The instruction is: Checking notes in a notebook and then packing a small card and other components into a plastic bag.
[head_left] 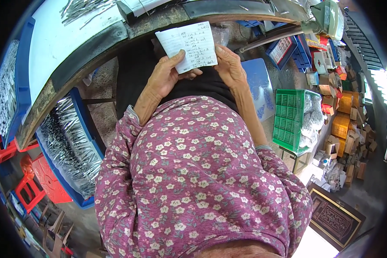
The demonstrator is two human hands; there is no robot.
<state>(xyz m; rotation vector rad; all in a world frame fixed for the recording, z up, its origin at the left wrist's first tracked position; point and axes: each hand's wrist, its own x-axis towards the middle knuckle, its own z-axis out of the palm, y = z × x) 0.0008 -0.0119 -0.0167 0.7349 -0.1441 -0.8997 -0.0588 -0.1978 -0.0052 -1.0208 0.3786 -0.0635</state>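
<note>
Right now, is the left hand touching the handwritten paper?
Touching. The head view shows it: the left hand has its thumb lapped over the front of the handwritten paper, at its lower left.

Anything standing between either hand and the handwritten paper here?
Nothing visible does. The left hand pinches the paper at its lower left, thumb on the front. The right hand is right at its right edge, with no object between; what its fingers do behind the paper is hidden.

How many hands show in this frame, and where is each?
2: the left hand gripping the paper at its lower left, the right hand at its right edge.
</note>
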